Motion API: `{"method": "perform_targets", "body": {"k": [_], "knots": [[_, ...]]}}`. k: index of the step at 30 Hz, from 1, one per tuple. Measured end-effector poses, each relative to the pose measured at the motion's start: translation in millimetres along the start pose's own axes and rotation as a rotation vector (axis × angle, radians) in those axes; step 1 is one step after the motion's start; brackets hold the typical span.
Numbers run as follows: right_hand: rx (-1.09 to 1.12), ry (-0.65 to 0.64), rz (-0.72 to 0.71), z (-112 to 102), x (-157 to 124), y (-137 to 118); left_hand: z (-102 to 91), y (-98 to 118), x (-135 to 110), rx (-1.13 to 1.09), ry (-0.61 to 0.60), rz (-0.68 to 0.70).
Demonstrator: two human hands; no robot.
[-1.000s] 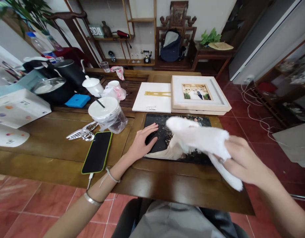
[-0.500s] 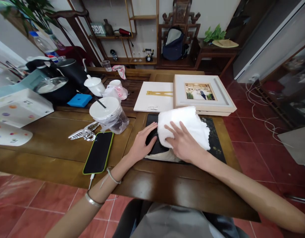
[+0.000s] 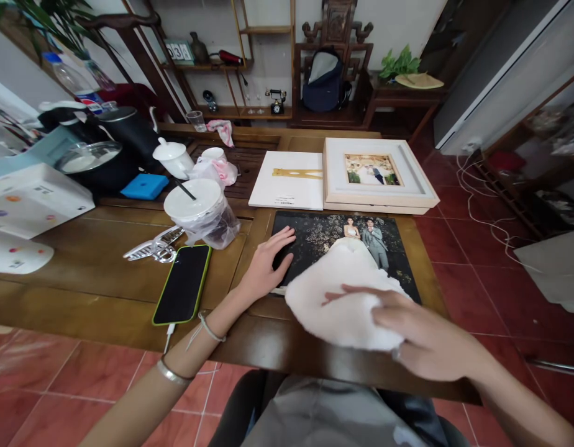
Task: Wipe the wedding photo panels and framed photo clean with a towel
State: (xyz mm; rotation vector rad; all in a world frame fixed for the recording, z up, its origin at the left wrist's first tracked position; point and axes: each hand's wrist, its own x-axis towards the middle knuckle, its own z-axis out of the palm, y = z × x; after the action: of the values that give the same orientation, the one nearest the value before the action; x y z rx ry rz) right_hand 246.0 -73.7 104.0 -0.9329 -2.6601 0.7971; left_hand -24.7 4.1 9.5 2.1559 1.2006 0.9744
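Observation:
A dark wedding photo panel [image 3: 315, 239] lies flat on the wooden table in front of me, showing a couple near its upper right. My left hand [image 3: 267, 262] rests on the panel's left edge, fingers stretched out and thumb apart, holding nothing. A white cloth [image 3: 315, 298] covers the panel's lower part and hangs over its near edge. My right hand [image 3: 417, 335], blurred by motion, grips the right side of this cloth, with some fingers lying over it.
Behind the panel are a white board [image 3: 287, 192] and a framed photo box [image 3: 382, 197]. Left of it lie a phone [image 3: 182, 285] on a cable, a silver hair clip [image 3: 154, 244] and a bagged cup [image 3: 196, 202]. A teapot [image 3: 173, 158] stands farther back.
My right hand has pulled the white cloth toward me and to the right, uncovering the couple on the panel. My left hand stays at the left edge.

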Motion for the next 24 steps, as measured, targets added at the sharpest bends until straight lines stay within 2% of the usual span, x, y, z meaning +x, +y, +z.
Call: {"method": "perform_targets", "body": {"k": [5,7,10,16,20,24], "knots": [[-0.137,0.533,0.165,-17,8,31,-2.2,3,-2,-0.022,0.021,0.025],[-0.228,0.633,0.222,-17,22,40,-3.6,5,-2,-0.048,0.028,0.032],[-0.344,0.548,0.225,-8,51,47,-5.3,5,-3,-0.084,0.029,0.033],[-0.424,0.209,0.142,21,98,37,-6.2,5,-3,-0.134,0.051,0.049],[-0.388,0.040,0.057,36,100,23,-5.7,4,-4,-0.156,0.065,0.077],[-0.272,-0.021,-0.037,46,83,6,-4.8,0,-5,-0.121,0.003,0.067]]}}
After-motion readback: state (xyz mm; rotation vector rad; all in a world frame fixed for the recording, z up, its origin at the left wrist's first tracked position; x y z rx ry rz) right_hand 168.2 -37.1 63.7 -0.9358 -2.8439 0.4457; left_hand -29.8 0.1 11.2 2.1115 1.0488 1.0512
